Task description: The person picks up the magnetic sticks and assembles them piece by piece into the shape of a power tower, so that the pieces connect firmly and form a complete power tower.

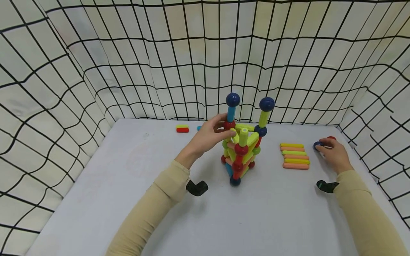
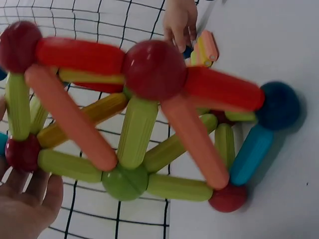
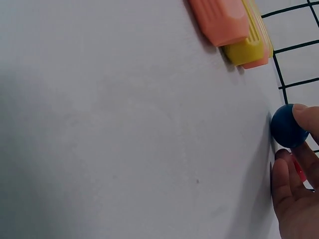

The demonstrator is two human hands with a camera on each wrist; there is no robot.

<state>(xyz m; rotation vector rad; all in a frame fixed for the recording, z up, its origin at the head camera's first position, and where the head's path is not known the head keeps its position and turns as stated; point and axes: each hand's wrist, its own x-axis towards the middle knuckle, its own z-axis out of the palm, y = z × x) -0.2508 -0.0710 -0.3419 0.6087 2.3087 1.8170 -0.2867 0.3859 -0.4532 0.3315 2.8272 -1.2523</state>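
Observation:
A tower of coloured building rods and balls (image 1: 237, 166) stands upright on the table, with two dark blue balls topping its rear posts. My left hand (image 1: 208, 137) grips it at an upper red ball (image 1: 229, 125) on the left side, thumb in front. Fingers of that hand (image 2: 25, 209) show at the same joint in the left wrist view. Off to the right, my right hand (image 1: 334, 154) pinches a dark blue ball (image 3: 288, 127) between thumb and fingers, low over the table. A red ball (image 1: 331, 137) is just behind that hand, partly covered by its fingers in the right wrist view.
Several yellow, green and orange rods (image 1: 295, 156) lie in a row between the tower and my right hand. Short green and red rods (image 1: 182, 128) lie at the back left, near a mostly hidden blue piece (image 1: 199, 128). Black-grid netting (image 1: 205, 64) encloses the white table (image 1: 134, 170).

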